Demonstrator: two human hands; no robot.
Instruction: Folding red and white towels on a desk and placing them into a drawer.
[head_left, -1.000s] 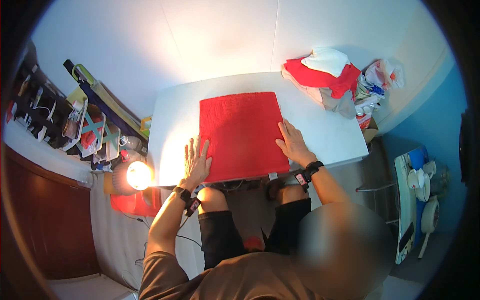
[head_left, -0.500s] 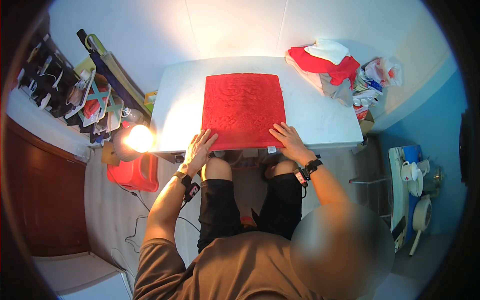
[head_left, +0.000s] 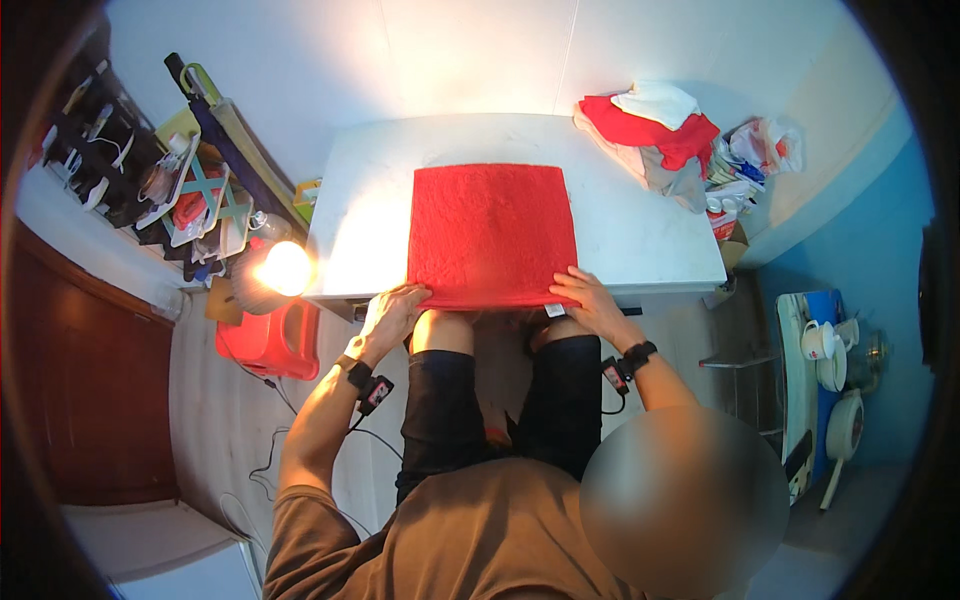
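Observation:
A red towel (head_left: 492, 230) lies spread on the white table (head_left: 640, 245), its near edge reaching past the table's front edge above my knees. At its near left corner, my left hand (head_left: 395, 312) has its fingers closed on the cloth. My right hand (head_left: 592, 303) pinches the near right corner, thumb and fingers together there. A small white label (head_left: 555, 311) hangs at the near edge beside my right hand. Each wrist wears a black band with a small device.
Folded red, white and beige clothes (head_left: 650, 125) lie at the table's back right, beside plastic bags (head_left: 765, 145). Left of the table are a lit lamp (head_left: 285, 268), a red stool (head_left: 268, 345) and an umbrella (head_left: 225, 145). A pan (head_left: 845, 430) and mugs stand at the right.
The towel has slid toward me, and its surface looks smoother. My fingers, flat on its near corners before, have closed on them.

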